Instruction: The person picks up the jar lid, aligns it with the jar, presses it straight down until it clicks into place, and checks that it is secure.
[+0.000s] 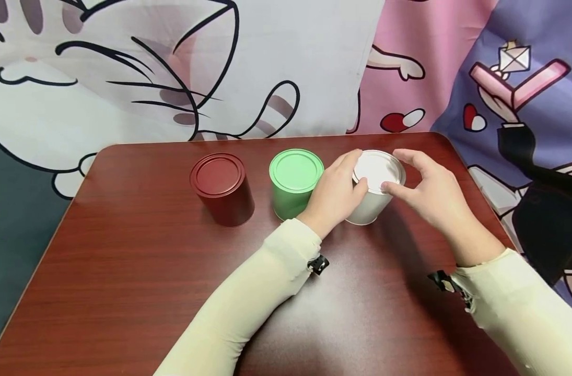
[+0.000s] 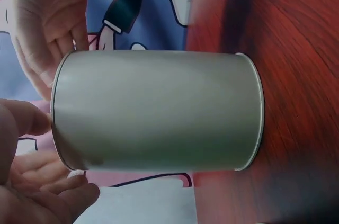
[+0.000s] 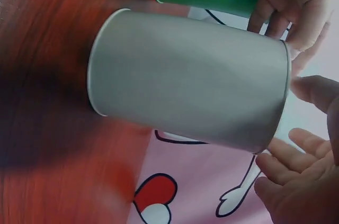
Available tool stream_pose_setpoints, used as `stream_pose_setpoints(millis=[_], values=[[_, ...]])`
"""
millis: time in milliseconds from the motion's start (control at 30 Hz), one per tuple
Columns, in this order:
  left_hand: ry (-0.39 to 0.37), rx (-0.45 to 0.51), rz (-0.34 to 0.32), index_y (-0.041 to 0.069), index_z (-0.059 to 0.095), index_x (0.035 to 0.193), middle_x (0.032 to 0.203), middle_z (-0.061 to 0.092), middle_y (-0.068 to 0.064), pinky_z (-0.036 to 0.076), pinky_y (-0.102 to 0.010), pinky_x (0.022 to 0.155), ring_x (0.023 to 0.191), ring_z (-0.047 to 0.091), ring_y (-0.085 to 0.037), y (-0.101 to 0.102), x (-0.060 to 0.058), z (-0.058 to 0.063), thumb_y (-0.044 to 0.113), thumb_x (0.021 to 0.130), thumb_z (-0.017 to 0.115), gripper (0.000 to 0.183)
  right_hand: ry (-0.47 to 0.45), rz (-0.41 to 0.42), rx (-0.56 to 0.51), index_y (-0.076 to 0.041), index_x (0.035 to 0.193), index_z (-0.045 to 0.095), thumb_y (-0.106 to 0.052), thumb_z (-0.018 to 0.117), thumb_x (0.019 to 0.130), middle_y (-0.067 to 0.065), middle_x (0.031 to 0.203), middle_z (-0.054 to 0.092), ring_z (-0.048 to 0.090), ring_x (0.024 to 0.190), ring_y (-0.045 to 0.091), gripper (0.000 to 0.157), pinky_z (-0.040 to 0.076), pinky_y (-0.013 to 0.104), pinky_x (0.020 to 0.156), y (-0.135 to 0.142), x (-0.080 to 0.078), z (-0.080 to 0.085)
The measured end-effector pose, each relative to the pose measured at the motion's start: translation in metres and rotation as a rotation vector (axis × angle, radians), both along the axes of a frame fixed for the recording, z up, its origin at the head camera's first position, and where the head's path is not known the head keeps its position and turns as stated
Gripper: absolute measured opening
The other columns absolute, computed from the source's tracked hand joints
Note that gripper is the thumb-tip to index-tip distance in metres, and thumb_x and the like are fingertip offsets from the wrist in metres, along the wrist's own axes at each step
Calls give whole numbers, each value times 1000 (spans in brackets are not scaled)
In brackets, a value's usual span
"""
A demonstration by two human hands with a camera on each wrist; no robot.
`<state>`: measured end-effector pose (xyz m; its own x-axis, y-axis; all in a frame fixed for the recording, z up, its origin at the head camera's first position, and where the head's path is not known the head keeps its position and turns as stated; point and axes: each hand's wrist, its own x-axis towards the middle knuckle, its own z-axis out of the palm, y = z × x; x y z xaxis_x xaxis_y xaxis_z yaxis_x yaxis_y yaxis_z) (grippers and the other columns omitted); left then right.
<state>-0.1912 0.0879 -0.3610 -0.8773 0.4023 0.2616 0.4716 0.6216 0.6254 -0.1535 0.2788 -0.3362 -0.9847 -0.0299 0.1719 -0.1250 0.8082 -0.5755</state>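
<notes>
A white can with a pale round lid stands upright on the table, and both hands are at its top rim. My left hand grips the rim from the left, its thumb at the front edge and its fingers along the side. From the right, my right hand holds the rim, thumb at the front and index finger towards the back. The left wrist view shows the can's smooth body between rim and base. In the right wrist view, the right thumb and fingertips lie right at the rim of the can.
A green can stands just left of the white one, partly behind the left hand. Farther left is a dark red can. All stand near the back of the reddish-brown table. Behind hangs a cartoon-printed cloth.
</notes>
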Motion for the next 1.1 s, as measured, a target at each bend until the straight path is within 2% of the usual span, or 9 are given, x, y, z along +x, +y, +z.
stream_pose_setpoints(millis=[133, 300, 433, 700, 767, 833, 967, 1100], values=[[4, -28, -4, 8, 52, 145, 142, 58, -4, 45, -27, 105, 126, 59, -18, -2, 0, -1, 20, 98, 60, 49, -51, -9, -26, -8, 142, 54, -29, 80, 87, 17, 140, 58, 51, 130, 39, 65, 39, 58, 105, 0, 0, -4], [23, -45, 0, 8, 52, 145, 143, 57, -4, 45, -26, 106, 126, 59, -18, -2, 0, 0, 21, 98, 60, 49, -25, -22, -30, -11, 140, 56, -30, 82, 85, 13, 138, 61, 54, 130, 34, 63, 40, 54, 105, 0, 1, -4], [44, -67, 4, 8, 54, 142, 139, 60, -4, 48, -27, 102, 120, 63, -19, 1, 0, 1, 20, 98, 61, 46, -54, -28, -31, -12, 140, 55, -32, 81, 86, 12, 140, 60, 55, 129, 32, 63, 40, 50, 105, 3, 0, -2], [32, -81, 25, 7, 54, 143, 138, 61, -5, 49, -27, 101, 118, 64, -21, 5, 1, 2, 19, 98, 63, 47, -63, -27, -42, -11, 140, 55, -32, 80, 87, 12, 139, 61, 57, 127, 31, 63, 41, 47, 102, 3, -2, -4], [28, -64, 30, 8, 54, 143, 137, 62, -6, 49, -27, 100, 116, 65, -22, 5, 1, 2, 19, 98, 63, 47, -63, -33, -56, -11, 141, 55, -32, 80, 87, 12, 139, 61, 57, 127, 31, 63, 42, 41, 102, 3, -2, -4], [14, -31, 34, 9, 54, 143, 138, 62, -7, 49, -28, 100, 117, 65, -22, 5, 1, 1, 20, 98, 63, 47, -63, -40, -74, -11, 141, 55, -32, 80, 87, 11, 139, 61, 57, 126, 30, 63, 43, 29, 100, 4, -1, -5], [-7, 54, 45, 11, 53, 145, 143, 58, -5, 45, -27, 106, 128, 58, -19, 5, 3, -7, 20, 99, 62, 47, -56, -48, -124, -10, 141, 54, -29, 80, 87, 11, 139, 61, 58, 125, 26, 62, 39, 8, 89, 4, -1, -9], [11, 101, 34, 9, 52, 146, 149, 52, -2, 39, -24, 111, 136, 50, -17, 4, 3, -12, 20, 100, 61, 48, -39, -43, -149, -9, 142, 54, -26, 80, 88, 12, 140, 60, 57, 126, 24, 62, 38, 7, 89, 3, -1, -11]])
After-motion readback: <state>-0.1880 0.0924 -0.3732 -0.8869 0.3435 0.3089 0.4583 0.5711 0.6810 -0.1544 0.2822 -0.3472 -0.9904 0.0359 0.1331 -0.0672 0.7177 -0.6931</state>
